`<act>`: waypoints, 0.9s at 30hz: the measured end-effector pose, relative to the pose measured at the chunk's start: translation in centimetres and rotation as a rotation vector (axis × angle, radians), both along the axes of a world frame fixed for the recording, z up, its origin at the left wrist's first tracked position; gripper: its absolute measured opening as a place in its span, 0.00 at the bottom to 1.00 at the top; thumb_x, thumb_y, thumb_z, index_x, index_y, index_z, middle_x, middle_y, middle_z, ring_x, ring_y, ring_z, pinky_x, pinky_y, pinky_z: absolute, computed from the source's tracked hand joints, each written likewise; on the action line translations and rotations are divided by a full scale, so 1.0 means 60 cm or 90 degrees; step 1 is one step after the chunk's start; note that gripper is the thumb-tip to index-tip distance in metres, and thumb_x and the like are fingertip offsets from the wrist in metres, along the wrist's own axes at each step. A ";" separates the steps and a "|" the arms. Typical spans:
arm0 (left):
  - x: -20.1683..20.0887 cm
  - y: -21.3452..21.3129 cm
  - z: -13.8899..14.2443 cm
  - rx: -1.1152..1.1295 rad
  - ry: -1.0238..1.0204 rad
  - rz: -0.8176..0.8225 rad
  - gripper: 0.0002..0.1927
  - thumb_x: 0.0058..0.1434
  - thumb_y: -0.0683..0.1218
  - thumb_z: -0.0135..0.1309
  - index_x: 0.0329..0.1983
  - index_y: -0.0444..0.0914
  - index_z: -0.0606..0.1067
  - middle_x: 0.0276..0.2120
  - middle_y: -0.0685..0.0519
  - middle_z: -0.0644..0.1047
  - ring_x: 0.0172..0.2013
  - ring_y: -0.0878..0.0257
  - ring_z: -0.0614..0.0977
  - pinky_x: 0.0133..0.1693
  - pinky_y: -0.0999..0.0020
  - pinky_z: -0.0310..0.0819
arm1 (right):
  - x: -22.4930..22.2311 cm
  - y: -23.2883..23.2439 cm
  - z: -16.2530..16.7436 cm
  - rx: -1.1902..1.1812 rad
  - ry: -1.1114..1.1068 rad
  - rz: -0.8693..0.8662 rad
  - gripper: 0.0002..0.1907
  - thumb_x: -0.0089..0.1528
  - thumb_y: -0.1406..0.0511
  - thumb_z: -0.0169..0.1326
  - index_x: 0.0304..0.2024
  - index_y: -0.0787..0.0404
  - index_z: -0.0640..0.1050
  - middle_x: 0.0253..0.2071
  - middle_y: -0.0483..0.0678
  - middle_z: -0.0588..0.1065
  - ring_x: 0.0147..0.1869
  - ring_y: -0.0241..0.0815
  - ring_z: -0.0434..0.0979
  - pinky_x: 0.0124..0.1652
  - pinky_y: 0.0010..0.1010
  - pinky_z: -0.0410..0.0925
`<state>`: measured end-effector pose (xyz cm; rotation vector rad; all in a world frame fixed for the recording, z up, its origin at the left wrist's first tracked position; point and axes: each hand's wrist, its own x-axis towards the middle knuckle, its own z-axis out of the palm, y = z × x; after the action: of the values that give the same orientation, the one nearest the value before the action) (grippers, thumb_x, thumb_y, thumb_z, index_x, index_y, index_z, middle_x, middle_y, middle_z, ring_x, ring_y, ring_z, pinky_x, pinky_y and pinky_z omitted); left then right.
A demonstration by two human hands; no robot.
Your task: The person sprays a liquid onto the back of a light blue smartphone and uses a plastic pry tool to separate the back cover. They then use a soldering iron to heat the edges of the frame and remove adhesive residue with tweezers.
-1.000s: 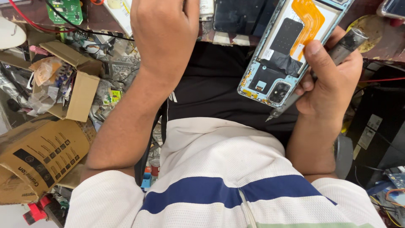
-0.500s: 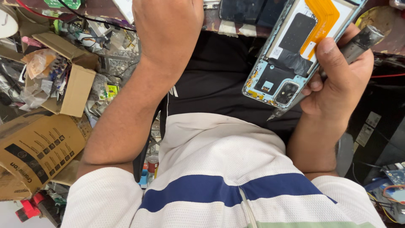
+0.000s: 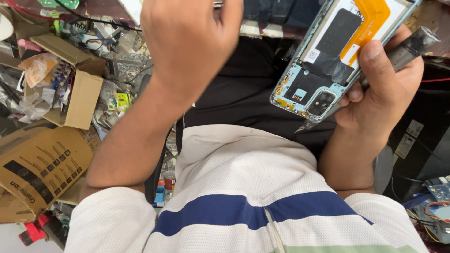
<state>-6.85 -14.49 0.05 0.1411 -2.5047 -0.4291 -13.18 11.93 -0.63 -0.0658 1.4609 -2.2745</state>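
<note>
My right hand [image 3: 379, 89] grips an opened phone [image 3: 328, 61] with its back cover off. The phone has a light blue frame, an orange flex cable, black inner plates and a camera module at its lower end. The same hand also holds a grey-handled tool [image 3: 412, 44] that runs behind the phone, and its pointed tip [image 3: 303, 126] sticks out below. My left hand [image 3: 187, 42] is raised at the top centre with its back to the camera and its fingers curled. Its fingertips are cut off by the frame edge, beside a small metal glint.
Open cardboard boxes [image 3: 79, 93] holding bags and small parts stand at the left, with a larger flattened box [image 3: 37, 168] below. Wires and circuit boards [image 3: 438, 192] lie at the right edge. The bench edge [image 3: 262, 28] runs along the top. My striped white shirt fills the bottom.
Both hands sit higher and a little farther right in view than before. My right hand's grip on the phone and tool is unchanged, and my left hand stays curled.
</note>
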 end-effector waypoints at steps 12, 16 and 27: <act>0.014 0.058 0.094 0.364 -0.044 -0.197 0.06 0.73 0.37 0.61 0.50 0.35 0.78 0.37 0.50 0.77 0.35 0.57 0.79 0.38 0.65 0.73 | 0.011 0.018 0.008 -0.042 0.010 -0.038 0.16 0.70 0.72 0.63 0.53 0.77 0.73 0.41 0.60 0.78 0.20 0.31 0.67 0.20 0.20 0.62; 0.023 0.060 0.093 0.347 -0.028 -0.183 0.09 0.75 0.39 0.62 0.54 0.37 0.76 0.38 0.51 0.76 0.36 0.59 0.79 0.39 0.68 0.74 | 0.020 0.020 0.002 -0.042 0.015 -0.003 0.15 0.68 0.72 0.64 0.52 0.77 0.74 0.40 0.60 0.79 0.20 0.30 0.67 0.20 0.18 0.61; 0.014 0.067 0.085 0.690 -0.281 -0.134 0.31 0.70 0.47 0.61 0.72 0.41 0.63 0.30 0.56 0.76 0.28 0.74 0.74 0.31 0.75 0.73 | 0.028 0.007 0.005 -0.019 -0.029 0.021 0.18 0.66 0.71 0.65 0.53 0.79 0.75 0.38 0.59 0.79 0.20 0.29 0.67 0.20 0.16 0.59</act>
<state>-6.04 -10.46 5.18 0.4207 -2.3910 -1.9788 -11.48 12.35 -0.32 -0.0470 1.3941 -2.2565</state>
